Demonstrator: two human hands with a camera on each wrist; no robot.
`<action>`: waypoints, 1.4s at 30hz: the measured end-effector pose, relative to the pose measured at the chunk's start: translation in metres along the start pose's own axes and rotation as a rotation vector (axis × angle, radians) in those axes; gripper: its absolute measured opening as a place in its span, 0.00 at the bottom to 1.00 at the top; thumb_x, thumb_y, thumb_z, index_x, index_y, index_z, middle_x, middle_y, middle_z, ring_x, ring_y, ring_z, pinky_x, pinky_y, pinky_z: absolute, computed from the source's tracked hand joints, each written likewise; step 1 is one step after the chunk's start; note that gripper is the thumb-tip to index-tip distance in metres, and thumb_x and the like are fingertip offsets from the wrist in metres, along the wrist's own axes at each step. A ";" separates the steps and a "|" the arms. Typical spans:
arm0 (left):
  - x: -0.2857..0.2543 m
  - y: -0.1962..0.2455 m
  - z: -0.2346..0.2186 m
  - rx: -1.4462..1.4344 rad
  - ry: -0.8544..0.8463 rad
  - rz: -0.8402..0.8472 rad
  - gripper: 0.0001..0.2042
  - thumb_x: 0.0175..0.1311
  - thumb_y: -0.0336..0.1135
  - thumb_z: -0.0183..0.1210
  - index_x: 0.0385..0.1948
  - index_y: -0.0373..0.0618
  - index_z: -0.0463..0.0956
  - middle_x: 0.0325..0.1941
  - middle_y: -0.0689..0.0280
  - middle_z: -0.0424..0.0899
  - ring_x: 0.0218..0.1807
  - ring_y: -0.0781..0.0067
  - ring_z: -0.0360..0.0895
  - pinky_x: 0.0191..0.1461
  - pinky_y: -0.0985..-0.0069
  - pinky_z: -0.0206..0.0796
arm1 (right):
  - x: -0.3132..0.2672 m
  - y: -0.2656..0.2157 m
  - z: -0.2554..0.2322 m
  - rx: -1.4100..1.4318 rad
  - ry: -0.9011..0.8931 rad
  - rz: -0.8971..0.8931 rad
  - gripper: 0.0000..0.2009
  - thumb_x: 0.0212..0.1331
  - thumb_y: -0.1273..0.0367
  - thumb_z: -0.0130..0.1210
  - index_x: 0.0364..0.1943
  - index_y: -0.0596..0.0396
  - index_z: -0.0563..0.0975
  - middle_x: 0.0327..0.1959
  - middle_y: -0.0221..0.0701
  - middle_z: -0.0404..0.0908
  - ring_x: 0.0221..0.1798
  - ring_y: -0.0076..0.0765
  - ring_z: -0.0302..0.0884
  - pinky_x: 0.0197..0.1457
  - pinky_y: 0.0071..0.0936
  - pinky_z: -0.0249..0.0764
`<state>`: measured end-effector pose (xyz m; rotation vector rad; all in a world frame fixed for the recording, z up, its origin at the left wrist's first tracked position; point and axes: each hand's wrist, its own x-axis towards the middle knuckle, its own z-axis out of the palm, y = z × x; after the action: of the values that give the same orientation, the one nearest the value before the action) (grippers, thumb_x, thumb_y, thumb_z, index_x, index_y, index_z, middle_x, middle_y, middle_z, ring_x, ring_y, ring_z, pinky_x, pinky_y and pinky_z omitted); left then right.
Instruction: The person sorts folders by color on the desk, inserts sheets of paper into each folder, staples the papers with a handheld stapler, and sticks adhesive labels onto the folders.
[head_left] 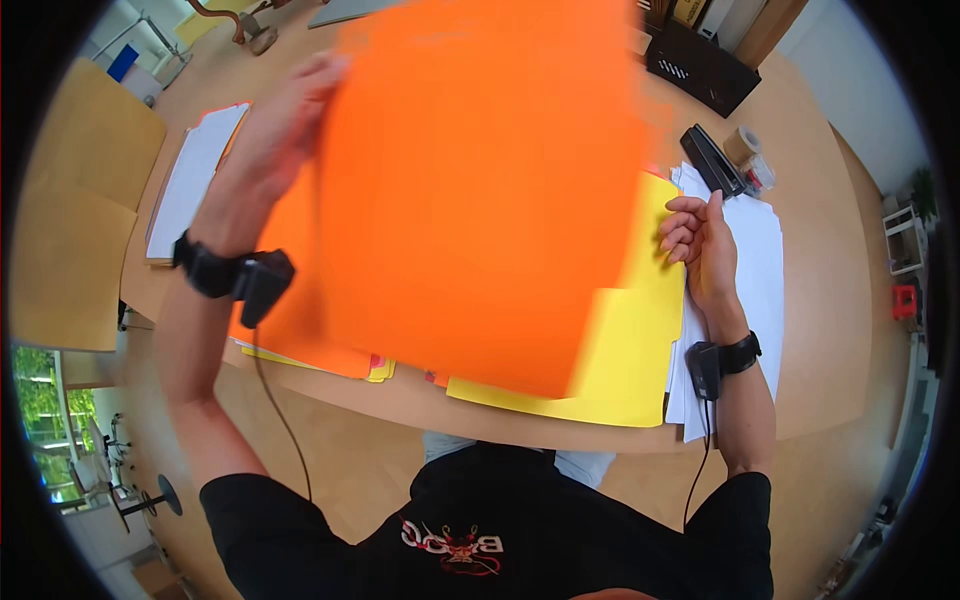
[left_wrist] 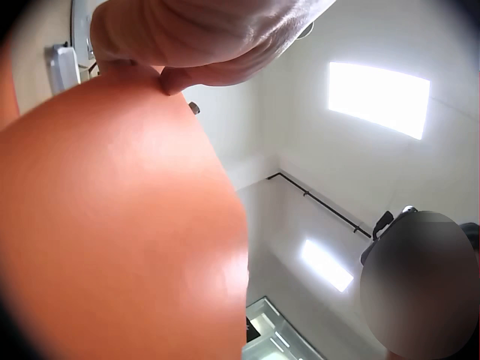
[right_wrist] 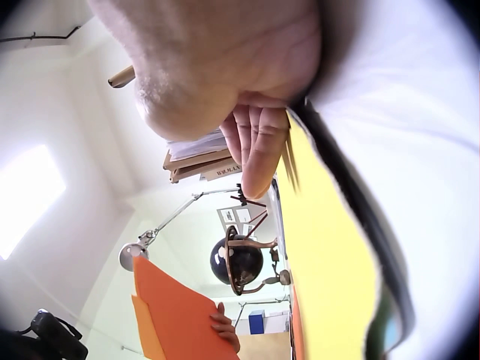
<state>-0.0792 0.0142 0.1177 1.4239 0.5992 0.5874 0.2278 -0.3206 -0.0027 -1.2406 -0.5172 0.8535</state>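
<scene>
My left hand [head_left: 285,130] pinches a large orange folder [head_left: 480,200] by its left edge, lifted above the table and blurred. In the left wrist view, the thumb and fingers grip the folder's upper edge. Relaxed and holding nothing, my right hand [head_left: 708,245] rests beside a yellow folder [head_left: 630,345], over a stack of white paper [head_left: 755,270]. The raised orange folder hides much of the yellow one. Under my left forearm lies another orange folder [head_left: 285,315] on a pile with yellow edges.
A black stapler-like tool [head_left: 712,160] and a tape roll [head_left: 742,145] are at the paper stack's far end. More papers [head_left: 195,180] lie at far left. A black box [head_left: 703,70] stands at the back right; a globe [right_wrist: 238,262] shows in the right wrist view.
</scene>
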 end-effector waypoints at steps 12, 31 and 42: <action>0.007 -0.084 -0.157 0.299 0.330 -0.145 0.24 0.72 0.36 0.55 0.67 0.38 0.67 0.57 0.62 0.82 0.56 0.75 0.79 0.58 0.78 0.68 | -0.004 -0.003 0.010 -0.160 0.034 -0.019 0.30 0.76 0.46 0.32 0.42 0.61 0.76 0.28 0.32 0.80 0.25 0.20 0.79 0.26 0.13 0.75; 0.029 -0.083 0.073 0.598 -0.309 0.046 0.19 0.68 0.41 0.57 0.53 0.35 0.78 0.47 0.61 0.84 0.49 0.70 0.80 0.54 0.73 0.71 | -0.008 0.000 0.012 -0.263 0.005 -0.064 0.26 0.76 0.50 0.38 0.40 0.60 0.77 0.26 0.30 0.80 0.24 0.18 0.78 0.27 0.13 0.73; 0.049 -0.089 0.122 0.730 -0.276 0.155 0.19 0.64 0.40 0.64 0.52 0.37 0.78 0.54 0.60 0.80 0.55 0.74 0.77 0.57 0.75 0.70 | -0.007 0.001 0.011 -0.263 -0.022 -0.042 0.26 0.76 0.49 0.40 0.39 0.59 0.77 0.27 0.30 0.81 0.25 0.19 0.78 0.27 0.14 0.74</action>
<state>0.0421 -0.0446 0.0341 2.2108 0.5013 0.2819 0.2150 -0.3200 -0.0003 -1.4559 -0.6877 0.7809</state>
